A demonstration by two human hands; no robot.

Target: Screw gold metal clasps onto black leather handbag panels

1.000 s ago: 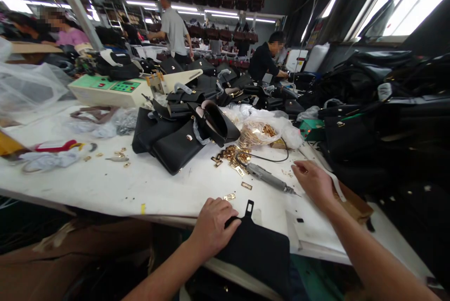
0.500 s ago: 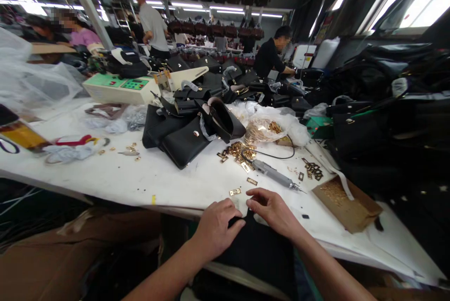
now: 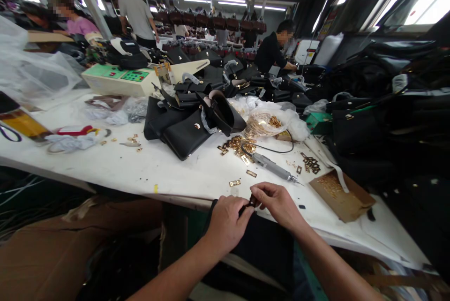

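Observation:
At the table's front edge, my left hand (image 3: 230, 221) is closed on the upper edge of a black bag piece (image 3: 265, 244), thumb pointing right. My right hand (image 3: 276, 202) pinches a small dark metal plate (image 3: 252, 200) at that edge, its fingertips close to my left thumb. Just beyond the hands, two gold plates (image 3: 234, 183) (image 3: 251, 173) lie on the white table (image 3: 190, 179). A grey electric screwdriver (image 3: 274, 167) rests behind my right hand, its tip pointing right. Farther back is a pile of gold fittings (image 3: 241, 145).
Black bags (image 3: 186, 134) are heaped mid-table. A cardboard box of small screws (image 3: 342, 195) sits right, near dark plates (image 3: 311, 164). A cream machine (image 3: 119, 80), a bottle (image 3: 21, 120) and red-handled tool (image 3: 75, 131) are left. People stand or sit beyond.
The hands have drawn closer together, and a small dark plate now shows between my right fingertips at the black piece's edge. The view has shifted slightly. A standing person in the background has moved left.

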